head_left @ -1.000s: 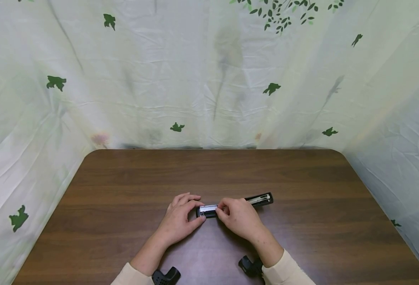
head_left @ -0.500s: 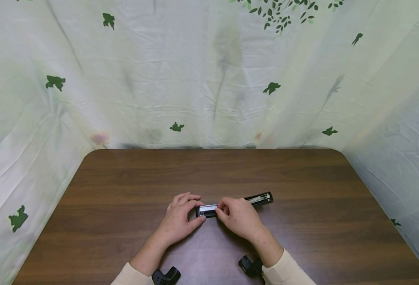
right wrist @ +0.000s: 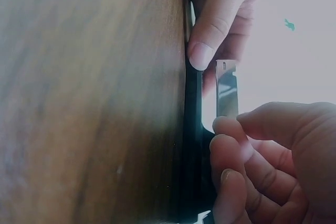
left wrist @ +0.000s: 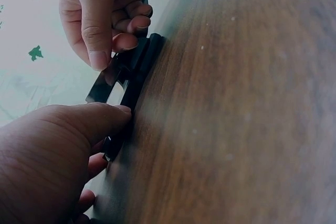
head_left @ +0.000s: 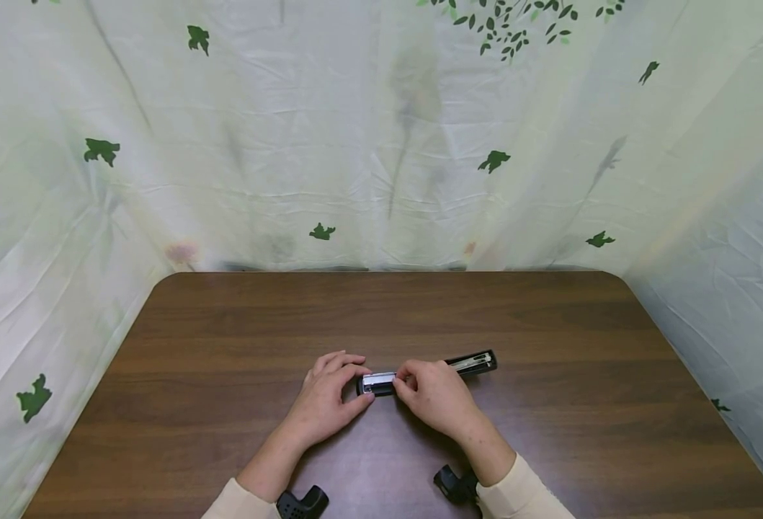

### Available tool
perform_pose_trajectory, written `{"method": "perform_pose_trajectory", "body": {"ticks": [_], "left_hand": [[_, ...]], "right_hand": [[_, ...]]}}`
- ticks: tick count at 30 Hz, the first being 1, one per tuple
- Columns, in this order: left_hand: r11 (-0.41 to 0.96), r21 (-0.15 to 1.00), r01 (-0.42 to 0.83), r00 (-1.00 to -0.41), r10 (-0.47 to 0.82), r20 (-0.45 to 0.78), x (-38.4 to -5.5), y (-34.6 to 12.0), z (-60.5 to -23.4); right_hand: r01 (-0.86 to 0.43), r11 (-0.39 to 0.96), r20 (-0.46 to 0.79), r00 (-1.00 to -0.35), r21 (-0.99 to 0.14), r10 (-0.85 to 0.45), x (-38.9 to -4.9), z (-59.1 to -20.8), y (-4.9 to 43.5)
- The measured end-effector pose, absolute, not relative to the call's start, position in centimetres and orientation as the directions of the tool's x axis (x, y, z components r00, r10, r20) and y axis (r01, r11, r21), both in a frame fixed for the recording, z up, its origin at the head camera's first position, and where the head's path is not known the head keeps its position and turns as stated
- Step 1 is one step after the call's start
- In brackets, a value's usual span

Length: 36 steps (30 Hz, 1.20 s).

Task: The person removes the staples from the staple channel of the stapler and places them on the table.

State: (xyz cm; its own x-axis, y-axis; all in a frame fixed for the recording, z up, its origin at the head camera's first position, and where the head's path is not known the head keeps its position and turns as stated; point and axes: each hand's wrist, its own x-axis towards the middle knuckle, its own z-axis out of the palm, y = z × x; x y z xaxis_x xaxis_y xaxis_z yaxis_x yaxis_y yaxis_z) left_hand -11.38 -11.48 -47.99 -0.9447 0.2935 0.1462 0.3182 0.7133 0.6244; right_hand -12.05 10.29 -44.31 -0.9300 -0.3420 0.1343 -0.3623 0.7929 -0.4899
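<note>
A black stapler (head_left: 480, 362) lies opened out on the table, its top arm folded back to the right. My left hand (head_left: 323, 405) grips the left end of the base, thumb on the near side and fingers on the far side. Around the middle, my right hand (head_left: 438, 398) pinches the shiny metal magazine (right wrist: 227, 90) between thumb and index finger. In the right wrist view the magazine stands apart from the black base (right wrist: 194, 103), with a gap between them. The stapler's hinge is hidden behind my right hand in the head view.
The stapler rests on a brown wooden table (head_left: 381, 310) with rounded far corners. Pale curtains (head_left: 355, 144) printed with green leaves and birds hang behind and at both sides. Black wrist devices (head_left: 303, 502) sit beside the cream sleeves (head_left: 520, 494).
</note>
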Motion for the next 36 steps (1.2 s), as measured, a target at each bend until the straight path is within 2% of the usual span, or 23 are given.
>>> {"method": "perform_pose_trajectory", "body": {"ticks": [5, 20, 29, 36], "left_hand": [[0.715, 0.624, 0.316, -0.946, 0.291, 0.145, -11.31, -11.45, -47.93], [0.712, 0.631, 0.309, -0.948, 0.284, 0.144, -11.21, -11.52, -47.79], [0.706, 0.637, 0.310, -0.948, 0.283, 0.148, -11.30, -11.47, -47.85], [0.703, 0.638, 0.313, -0.947, 0.279, 0.157, -11.30, -11.47, -47.88]], "right_hand": [[-0.352, 0.781, 0.121, -0.933, -0.516, -0.340, -12.01, -44.29, 10.29], [-0.231, 0.683, -0.006, -0.945, -0.693, -0.326, -11.94, -44.07, 10.19], [-0.187, 0.735, -0.006, -0.968, -0.652, -0.251, -11.73, -43.97, 9.90], [-0.117, 0.639, -0.099, -0.951, -0.760, -0.292, -11.85, -44.14, 9.80]]}}
